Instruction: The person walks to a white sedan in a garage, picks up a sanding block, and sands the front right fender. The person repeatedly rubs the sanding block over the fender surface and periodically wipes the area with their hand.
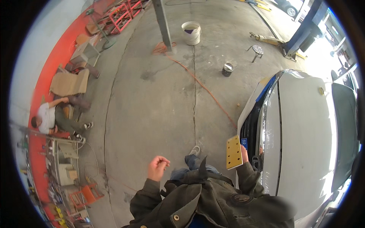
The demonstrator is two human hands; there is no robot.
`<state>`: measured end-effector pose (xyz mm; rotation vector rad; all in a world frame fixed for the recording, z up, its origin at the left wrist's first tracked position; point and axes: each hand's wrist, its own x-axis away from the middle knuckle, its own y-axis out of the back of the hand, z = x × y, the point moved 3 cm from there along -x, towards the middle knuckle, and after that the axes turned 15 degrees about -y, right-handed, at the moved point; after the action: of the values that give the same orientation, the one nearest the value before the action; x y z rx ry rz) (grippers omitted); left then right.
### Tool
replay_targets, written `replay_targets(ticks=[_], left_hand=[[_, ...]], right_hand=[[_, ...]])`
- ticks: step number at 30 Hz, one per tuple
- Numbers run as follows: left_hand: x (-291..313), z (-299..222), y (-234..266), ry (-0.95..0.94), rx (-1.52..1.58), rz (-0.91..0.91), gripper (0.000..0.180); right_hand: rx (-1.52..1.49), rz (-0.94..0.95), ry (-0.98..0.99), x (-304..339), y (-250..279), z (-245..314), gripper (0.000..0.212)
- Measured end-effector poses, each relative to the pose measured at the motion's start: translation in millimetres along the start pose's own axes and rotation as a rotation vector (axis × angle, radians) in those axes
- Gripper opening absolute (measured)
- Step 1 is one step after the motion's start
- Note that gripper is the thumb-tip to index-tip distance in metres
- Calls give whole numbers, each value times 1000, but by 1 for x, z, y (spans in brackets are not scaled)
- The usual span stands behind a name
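My right hand (245, 155) holds a sanding block (234, 152), a flat rectangle whose yellow face has several dark holes. The fingers behind it are mostly hidden by the block. It is close to the front of a white car (304, 125), which stands on my right with its bonnet shut. In front of my body, to the left, my left hand (157, 168) is raised with its fingers curled in. Nothing shows in that hand, and it touches nothing.
An orange hose (205, 88) crosses the floor toward the car. Ahead stand a white bucket (191, 33), a dark can (227, 70), a small stool (257, 52) and a grey post (162, 26). At the left wall, a person (47, 116) sits near a cluttered workbench (61, 155).
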<state>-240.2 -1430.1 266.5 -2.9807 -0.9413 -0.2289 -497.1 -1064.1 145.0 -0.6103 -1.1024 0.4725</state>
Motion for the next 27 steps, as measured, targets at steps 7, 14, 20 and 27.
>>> replay_targets(ticks=[7,14,20,27], left_hand=[[-179,9,-95,-125,-148,657,38],[-392,42,-244,-704,-182,1384,54],[-598,-34,-283,-661,-586,1584,30],[-772,-153,-220,-148,-478,1612,18]], right_hand=[[-70,-52,-17,-70,-72,149,42],[-199,-103,93,-147,-95,254,44],[-382,-152,291,-156,-120,320,47],[-603,-244,516,-191,-122,361,49]])
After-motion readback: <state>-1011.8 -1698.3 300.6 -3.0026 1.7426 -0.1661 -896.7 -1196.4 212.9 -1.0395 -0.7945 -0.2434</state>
